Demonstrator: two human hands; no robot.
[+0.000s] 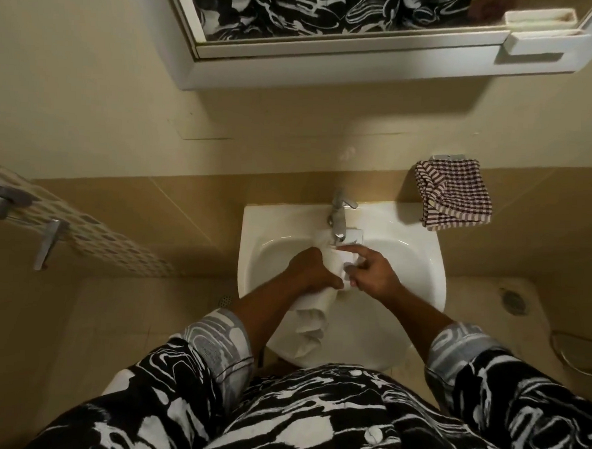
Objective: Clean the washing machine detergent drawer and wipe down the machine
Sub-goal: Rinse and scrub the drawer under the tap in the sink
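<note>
fingers | left hand, right hand grip cloth | lengthwise toward tap

white cloth: bunched lengthwise into a loose roll over the basin of the sink. upper end lies just beneath the faucet spout; lower end hangs in folds toward the front rim. left hand grips its middle; right hand pinches the upper part.
</note>
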